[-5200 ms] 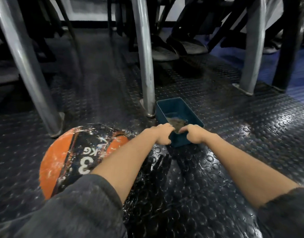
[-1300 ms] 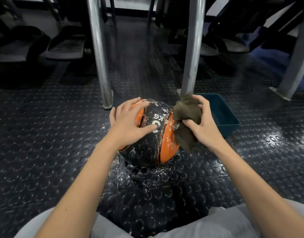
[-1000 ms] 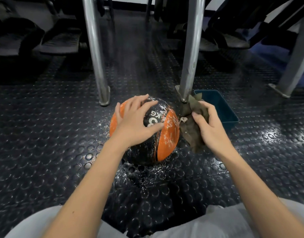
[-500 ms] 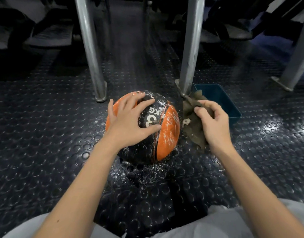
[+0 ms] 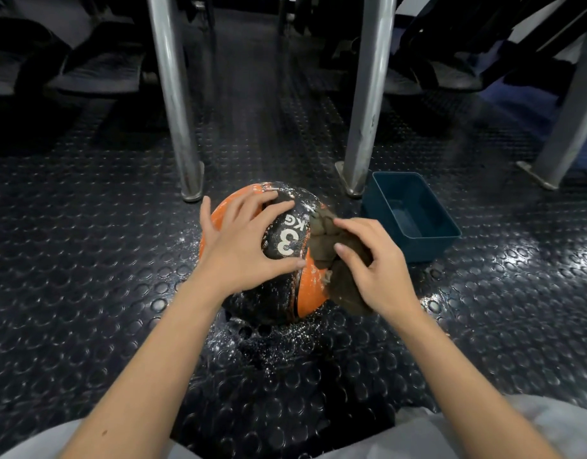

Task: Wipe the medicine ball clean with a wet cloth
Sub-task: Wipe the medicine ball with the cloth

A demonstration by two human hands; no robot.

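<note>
Two bare forearms reach in from the near edge. Studded floor (image 5: 86, 276) is wet and flecked white directly under the ball. Ball (image 5: 259, 303) sits on the floor at centre: orange and black panels, white "3 KG" print, surface wet with white streaks of residue. Left hand (image 5: 239, 250) rests on its upper left, fingers spread and laid flat, thumb along the near side below the "3". Right hand (image 5: 381, 270) has its fingers curled over a bunched brown cloth (image 5: 322, 240), which is pressed to the ball's right orange panel. Blue rectangular tub (image 5: 428, 250) stands just beyond and right of the ball; a thin wet sheen shows on its bottom. Two metal posts (image 5: 176, 111) stand behind.
</note>
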